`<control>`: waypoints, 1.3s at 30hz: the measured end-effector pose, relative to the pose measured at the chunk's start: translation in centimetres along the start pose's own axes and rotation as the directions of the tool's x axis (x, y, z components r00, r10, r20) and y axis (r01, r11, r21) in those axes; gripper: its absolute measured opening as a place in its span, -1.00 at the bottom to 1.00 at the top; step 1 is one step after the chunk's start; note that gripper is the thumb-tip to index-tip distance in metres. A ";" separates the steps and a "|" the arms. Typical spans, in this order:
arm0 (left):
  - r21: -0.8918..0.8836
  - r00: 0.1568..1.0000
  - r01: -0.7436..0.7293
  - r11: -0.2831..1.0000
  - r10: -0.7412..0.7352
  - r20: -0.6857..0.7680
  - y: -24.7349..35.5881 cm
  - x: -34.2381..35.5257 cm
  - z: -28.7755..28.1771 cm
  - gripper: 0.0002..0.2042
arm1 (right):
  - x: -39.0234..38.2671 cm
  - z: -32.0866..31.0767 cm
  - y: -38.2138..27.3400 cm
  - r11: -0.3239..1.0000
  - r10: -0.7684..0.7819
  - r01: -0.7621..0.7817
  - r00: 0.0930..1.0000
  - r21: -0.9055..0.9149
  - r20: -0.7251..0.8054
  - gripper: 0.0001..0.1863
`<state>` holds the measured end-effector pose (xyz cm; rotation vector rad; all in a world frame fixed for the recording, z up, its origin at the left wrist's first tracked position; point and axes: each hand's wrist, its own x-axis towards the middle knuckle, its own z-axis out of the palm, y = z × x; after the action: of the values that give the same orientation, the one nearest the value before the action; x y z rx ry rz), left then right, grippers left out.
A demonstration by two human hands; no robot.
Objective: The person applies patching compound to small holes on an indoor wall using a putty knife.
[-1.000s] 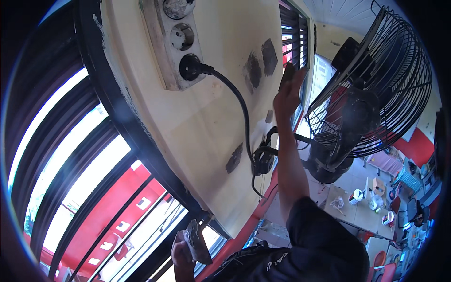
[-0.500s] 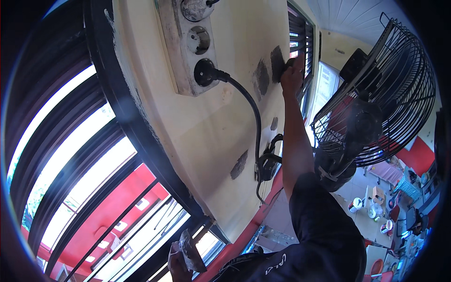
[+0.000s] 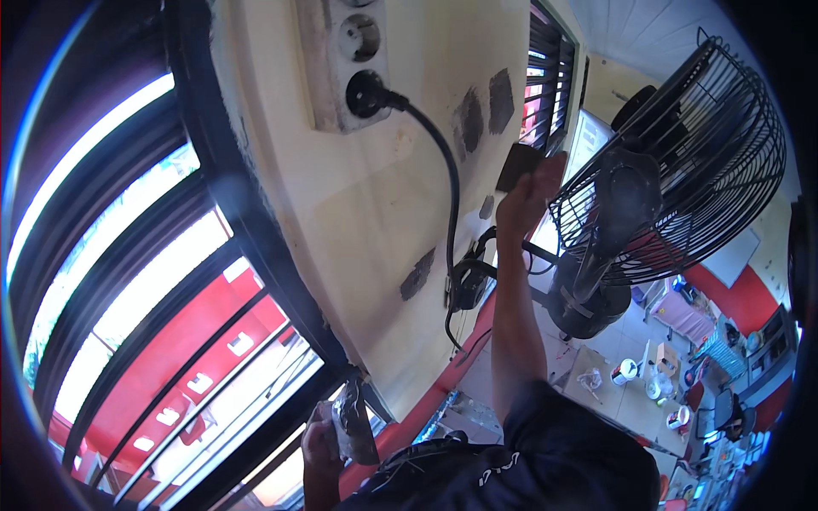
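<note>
Cream wall (image 3: 366,226), upraised right hand (image 3: 528,198)

From here I note a black shirt (image 3: 588,456) with white lettering (image 3: 514,460), a short right sleeve (image 3: 537,410), and bare left hand (image 3: 320,439) and right hand (image 3: 528,203).

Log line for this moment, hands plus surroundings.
left hand: holding grey-smeared piece | right hand: holding flat dark piece near wall | wall: dark grey patches | black plug: in socket strip
</note>
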<state>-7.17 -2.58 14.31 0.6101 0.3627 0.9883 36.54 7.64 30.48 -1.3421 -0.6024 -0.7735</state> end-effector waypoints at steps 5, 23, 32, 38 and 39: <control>0.910 0.974 -0.114 0.399 0.223 0.024 -2.3 0.0 -4.1 -0.67 | -3.7 -6.3 -3.7 0.971 -0.137 0.056 0.928 0.234 0.347 -0.51; 0.205 0.953 0.291 0.934 -0.266 -0.145 -0.5 3.2 4.7 -0.68 | -15.1 -29.2 -2.1 0.951 -0.261 0.296 0.615 0.089 0.744 -0.77; 0.085 0.889 0.360 0.929 -0.369 0.272 -4.0 6.5 8.5 -0.65 | -14.0 -25.3 -6.9 0.947 -0.193 -0.038 0.724 0.318 0.662 -0.81; -0.090 0.899 0.398 0.913 -0.368 0.237 -3.5 7.7 10.7 -0.66 | -19.2 -25.4 -3.2 0.862 -0.202 -0.158 0.764 0.482 0.613 -0.78; 0.018 0.927 0.297 0.955 -0.293 0.234 -2.8 8.0 9.9 -0.68 | -19.3 -25.8 -3.3 0.852 -0.258 -0.120 0.752 0.510 0.606 -0.80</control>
<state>4.20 0.01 20.14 0.6278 0.2266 0.6217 20.73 -15.24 13.93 -1.0478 -1.3391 -0.1208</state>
